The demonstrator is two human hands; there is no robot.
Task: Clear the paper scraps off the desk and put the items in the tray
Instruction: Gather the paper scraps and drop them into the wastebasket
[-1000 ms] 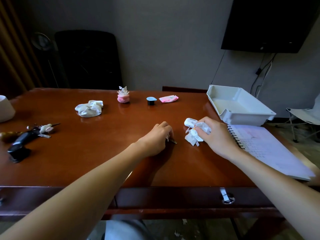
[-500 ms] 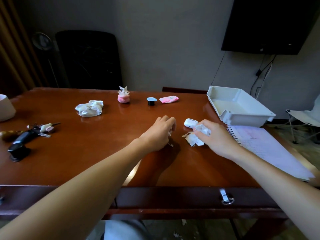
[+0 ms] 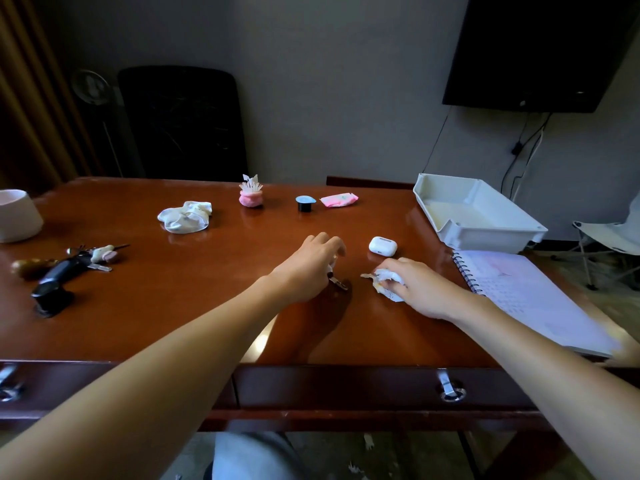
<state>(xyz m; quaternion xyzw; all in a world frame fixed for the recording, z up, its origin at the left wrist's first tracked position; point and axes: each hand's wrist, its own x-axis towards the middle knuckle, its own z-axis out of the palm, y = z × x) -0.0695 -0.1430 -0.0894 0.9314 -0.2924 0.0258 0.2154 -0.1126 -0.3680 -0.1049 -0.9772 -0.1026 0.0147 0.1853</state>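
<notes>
Fingers of the right hand (image 3: 424, 289) are curled tight round a bunch of crumpled paper scraps (image 3: 384, 277). This hand rests on the brown desk (image 3: 173, 306), just in front of the white earbud case (image 3: 382, 245). The left hand (image 3: 310, 268) is down on the desk too, near the earbud case on its left side. Its fingers are bent over a small white scrap (image 3: 333, 264), and a little metal thing (image 3: 338, 283) pokes out from under them. I cannot tell if this hand is pinching them or only touching them.

To the right of the earbud case lies a spiral notebook (image 3: 526, 299), flat on the desk. Far off to the left of the earbud case is a bunch of keys (image 3: 72, 265), with a white bowl (image 3: 17, 216) behind them.

The white tray (image 3: 495, 237) sits behind the earbud case and to its right, well apart from both hands. Behind the earbud case and to its left is a bundled white cloth (image 3: 185, 216). Farther back stand a black cup (image 3: 304, 204) with a blue lid, a pink packet (image 3: 338, 199) just beside it, and a pink pot (image 3: 251, 196) of little sticks.
</notes>
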